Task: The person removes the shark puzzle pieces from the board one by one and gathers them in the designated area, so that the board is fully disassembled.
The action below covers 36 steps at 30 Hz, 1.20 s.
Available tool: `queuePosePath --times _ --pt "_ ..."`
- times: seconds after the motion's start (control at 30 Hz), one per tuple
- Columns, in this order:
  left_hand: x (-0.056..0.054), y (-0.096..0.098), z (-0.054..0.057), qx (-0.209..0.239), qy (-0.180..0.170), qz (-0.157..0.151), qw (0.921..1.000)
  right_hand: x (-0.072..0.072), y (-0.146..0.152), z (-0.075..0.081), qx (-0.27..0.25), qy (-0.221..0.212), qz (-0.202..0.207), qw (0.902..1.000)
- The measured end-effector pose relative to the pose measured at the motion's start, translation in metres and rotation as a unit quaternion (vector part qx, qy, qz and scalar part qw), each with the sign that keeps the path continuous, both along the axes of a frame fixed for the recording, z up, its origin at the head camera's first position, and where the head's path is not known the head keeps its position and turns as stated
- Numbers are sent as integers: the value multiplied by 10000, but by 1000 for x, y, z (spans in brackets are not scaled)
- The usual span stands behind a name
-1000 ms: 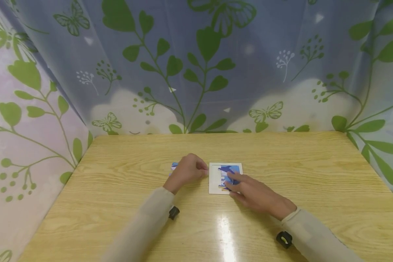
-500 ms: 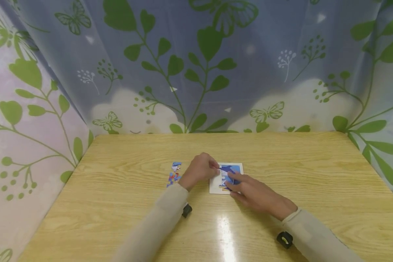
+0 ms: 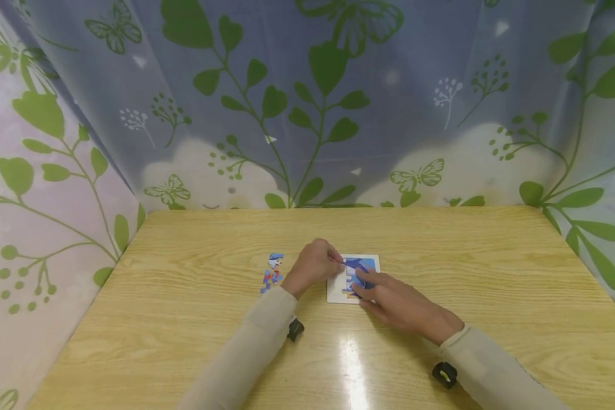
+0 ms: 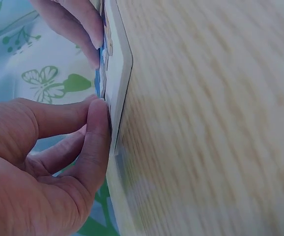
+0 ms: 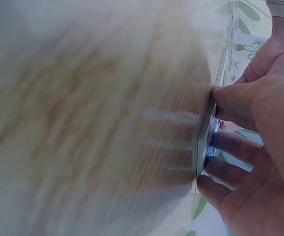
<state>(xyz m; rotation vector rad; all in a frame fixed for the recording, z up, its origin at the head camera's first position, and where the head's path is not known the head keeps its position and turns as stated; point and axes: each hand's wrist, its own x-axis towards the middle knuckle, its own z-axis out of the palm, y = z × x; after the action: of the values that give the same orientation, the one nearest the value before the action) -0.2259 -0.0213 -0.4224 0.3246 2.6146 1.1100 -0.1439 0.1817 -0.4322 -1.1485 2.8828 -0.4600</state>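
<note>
My right hand [image 3: 405,302] grips the white-rimmed puzzle board [image 3: 335,290], thumb at the near edge and fingers spread over its right part, fingertips resting on the printed face. The board lies flat on the wood-grain table [image 3: 184,296], in front of me and just right of centre. My left hand [image 3: 312,265] comes in from the other side, thumb and forefinger pinched together at the upper left of the board, by the edge of the blue picture [image 3: 371,264] — I cannot tell whether a piece sits between the tips. That picture fills the right side of the board; the strip to its left is plain white. A small cluster of loose pieces [image 3: 273,276], printed in blue, white and red, lies left of my left hand, well apart from the board. Any lettering in the prints is too small for me to read. Behind the table hangs a curtain [image 3: 389,74] patterned with green leaves and butterflies.
</note>
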Motion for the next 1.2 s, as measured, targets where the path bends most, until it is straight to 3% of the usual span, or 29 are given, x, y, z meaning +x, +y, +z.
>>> queuePosePath --times 0.27,0.63,0.87,1.2 --pt "0 1 -2 318 -25 178 9993 0 0 -1 -55 -55 -61 10000" --pt "-2 6 -2 268 -81 342 9990 0 1 -2 -35 -55 -65 10000" --pt "-2 4 -7 497 -67 355 9981 -1 1 -4 -27 -78 -42 10000" --pt "-3 -8 -3 837 -20 285 9961 0 1 -3 -59 -165 -131 9998"
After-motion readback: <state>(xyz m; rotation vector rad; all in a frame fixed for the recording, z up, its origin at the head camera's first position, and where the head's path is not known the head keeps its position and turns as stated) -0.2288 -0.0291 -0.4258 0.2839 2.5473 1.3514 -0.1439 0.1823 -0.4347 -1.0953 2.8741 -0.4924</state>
